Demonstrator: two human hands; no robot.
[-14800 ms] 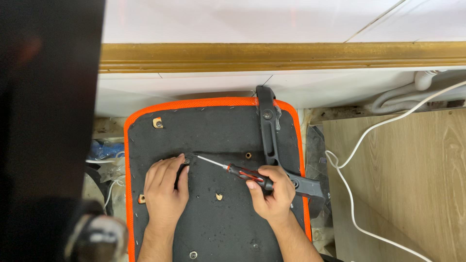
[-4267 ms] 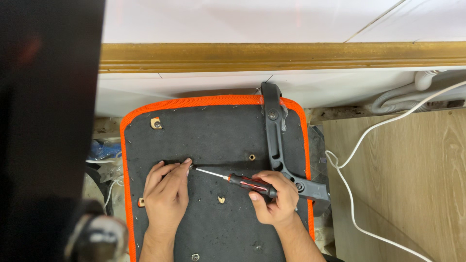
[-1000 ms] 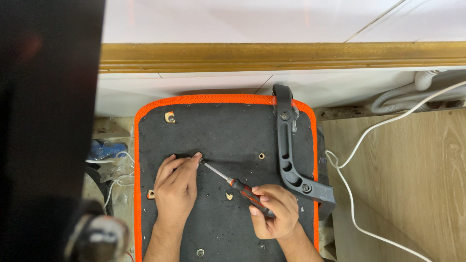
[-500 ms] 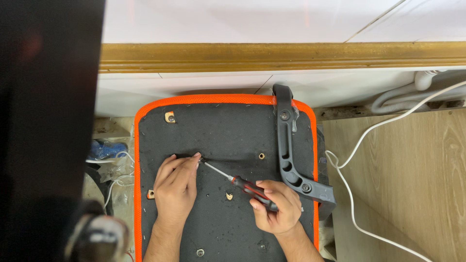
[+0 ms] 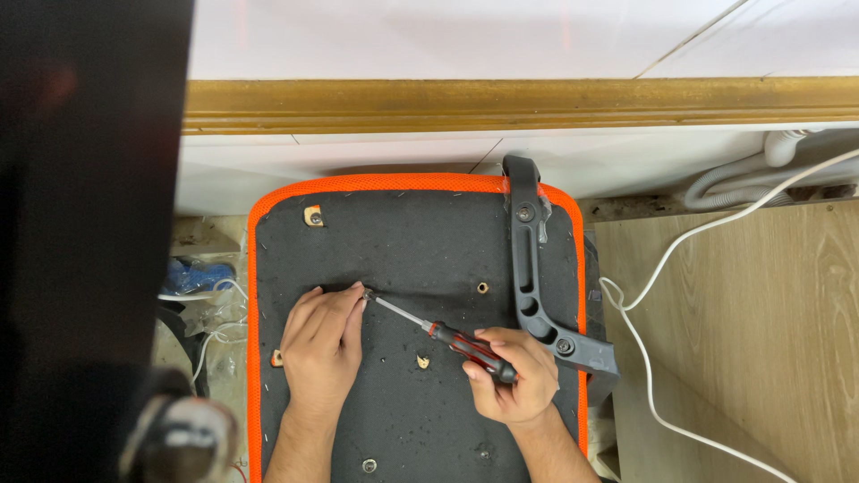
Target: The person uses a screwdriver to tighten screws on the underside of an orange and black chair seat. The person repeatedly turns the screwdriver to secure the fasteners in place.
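An upturned chair seat (image 5: 420,241), black underneath with an orange mesh rim, lies below me. My right hand (image 5: 512,377) grips a screwdriver (image 5: 465,343) with a red and black handle; its metal shaft points up-left to a screw (image 5: 367,293) near the seat's middle. My left hand (image 5: 323,344) rests flat on the seat, fingertips steadying that screw. A dark grey plastic armrest bracket (image 5: 530,268) is bolted along the seat's right side.
A wooden trim strip (image 5: 519,103) and white wall run across the top. A white cable (image 5: 653,295) loops over the wood-grain floor (image 5: 752,340) at right, near grey hoses (image 5: 743,179). A dark panel (image 5: 89,224) fills the left. Blue and clear clutter (image 5: 197,277) lies beside the seat.
Over the last second my right hand has shifted slightly right and up, flattening the screwdriver's angle. Earlier the seat moved to the right in view. My left hand stays at the screw.
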